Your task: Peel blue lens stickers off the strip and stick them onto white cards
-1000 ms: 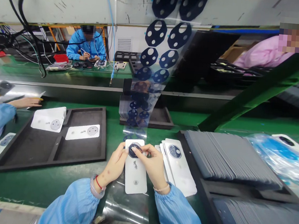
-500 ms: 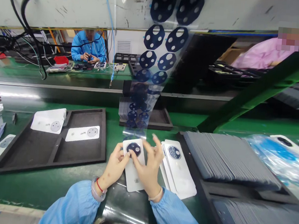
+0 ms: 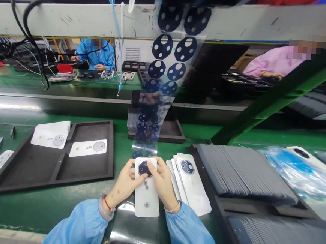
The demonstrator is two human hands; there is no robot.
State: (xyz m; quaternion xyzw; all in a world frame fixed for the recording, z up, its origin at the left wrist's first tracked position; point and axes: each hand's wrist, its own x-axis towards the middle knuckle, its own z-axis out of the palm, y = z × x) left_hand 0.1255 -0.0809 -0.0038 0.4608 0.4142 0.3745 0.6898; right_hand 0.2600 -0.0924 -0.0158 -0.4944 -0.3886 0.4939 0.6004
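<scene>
A white phone back cover [image 3: 147, 196] stands tilted toward me, held in both hands. A dark blue octagonal sticker [image 3: 142, 167] with round holes lies over its camera area. My left hand [image 3: 124, 184] grips the cover's left edge, its thumb on the sticker's lower edge. My right hand [image 3: 164, 183] wraps the right edge, thumb pressed on the sticker's upper right; its fingers are mostly hidden behind the cover. To the right lies a fanned stack of white back covers [image 3: 195, 188], the top one bearing a dark camera sticker.
A clear strip of octagonal stickers [image 3: 162, 46] hangs ahead. To the left, a black divided tray [image 3: 84, 168] holds white covers. Grey sheets [image 3: 243, 173] fill a dark tray at right, beside a green post [image 3: 254, 106]. Two people sit across the line.
My right hand's fingers, raised and spread before, have closed round the cover's right edge. Its thumb has moved up on the sticker. The cover's lower end has shifted slightly right.
</scene>
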